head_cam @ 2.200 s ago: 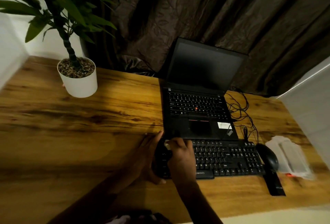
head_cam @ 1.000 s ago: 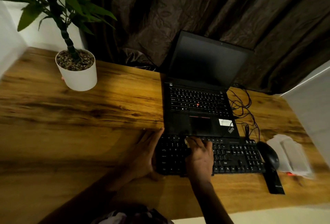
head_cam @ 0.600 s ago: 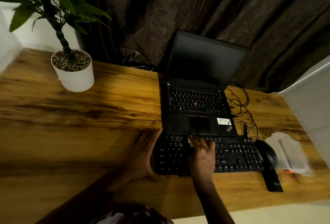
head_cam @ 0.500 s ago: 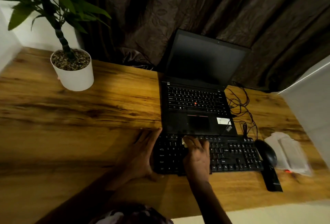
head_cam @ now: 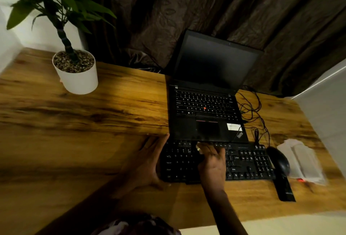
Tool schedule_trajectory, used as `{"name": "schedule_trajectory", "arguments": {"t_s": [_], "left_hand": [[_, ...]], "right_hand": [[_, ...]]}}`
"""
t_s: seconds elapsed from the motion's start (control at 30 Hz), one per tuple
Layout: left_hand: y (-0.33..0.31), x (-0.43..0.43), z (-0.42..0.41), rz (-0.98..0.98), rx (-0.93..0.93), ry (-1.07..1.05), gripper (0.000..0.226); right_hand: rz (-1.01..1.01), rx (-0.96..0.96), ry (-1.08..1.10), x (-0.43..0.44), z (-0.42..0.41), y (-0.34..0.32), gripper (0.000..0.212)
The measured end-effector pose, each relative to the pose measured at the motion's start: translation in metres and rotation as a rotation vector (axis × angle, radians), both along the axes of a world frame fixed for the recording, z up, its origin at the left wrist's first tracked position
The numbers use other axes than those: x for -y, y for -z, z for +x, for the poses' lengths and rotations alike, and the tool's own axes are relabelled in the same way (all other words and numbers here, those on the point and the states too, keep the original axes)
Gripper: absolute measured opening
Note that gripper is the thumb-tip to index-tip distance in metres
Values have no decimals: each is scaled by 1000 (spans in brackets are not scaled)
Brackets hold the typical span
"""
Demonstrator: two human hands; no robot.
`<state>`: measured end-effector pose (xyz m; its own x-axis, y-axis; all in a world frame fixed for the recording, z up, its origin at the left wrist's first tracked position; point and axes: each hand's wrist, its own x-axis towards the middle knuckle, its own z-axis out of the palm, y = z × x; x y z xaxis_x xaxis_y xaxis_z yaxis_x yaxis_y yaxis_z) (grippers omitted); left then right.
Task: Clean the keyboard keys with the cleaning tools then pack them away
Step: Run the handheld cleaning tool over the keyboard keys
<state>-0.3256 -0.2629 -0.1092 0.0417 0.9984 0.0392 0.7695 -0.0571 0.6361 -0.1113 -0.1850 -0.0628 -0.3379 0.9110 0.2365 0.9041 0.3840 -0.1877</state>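
Landmark: the keyboard (head_cam: 243, 161), black, lies on the desk (head_cam: 93, 122) with its long axis running left to right. I give every place below from it.
Left hand (head_cam: 148, 161): laid flat against the keyboard's left end. The fingers are straight and close together, and the thumb is by the front left corner. I judge it is bracing the keyboard and grips nothing.
Right hand (head_cam: 212, 161): over the left-centre keys, fingers curled and pinched on a small pale cleaning tool (head_cam: 198, 147). I cannot tell what kind of tool it is.
Tool position: at the keyboard's rear key rows, just in front of the laptop (head_cam: 204, 114). I cannot tell whether the laptop's front edge touches or overhangs the keyboard's rear edge.
Governing relation: most of the key field lies to the right of the pinching fingers, along the long axis. The right hand is the nearer hand for it.
Step (judgement): cleaning under way, with packing not yet begun.
Next move (judgement): travel rightward row by row, with the left hand holding the keyboard steady.
Risk (judgement): the tool may catch the laptop's edge.
Storage: a white packet (head_cam: 301, 161) lies right of the keyboard, beyond the mouse (head_cam: 279, 161).
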Motion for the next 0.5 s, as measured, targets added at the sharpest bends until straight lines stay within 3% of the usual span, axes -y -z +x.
{"name": "schedule_trajectory", "arguments": {"t_s": [0.13,0.3,0.5], "left_hand": [[4,0,0,3,22,2,152],[5,-2,-1,-2,-6,7,153],[2,0,-2,-16,-6,7,152]], "right_hand": [[-12,3,126,-3,3,2,59],[25,-85,-40,5,-5,-2,59],[67,-97,71,-5,7,-3,58]]}}
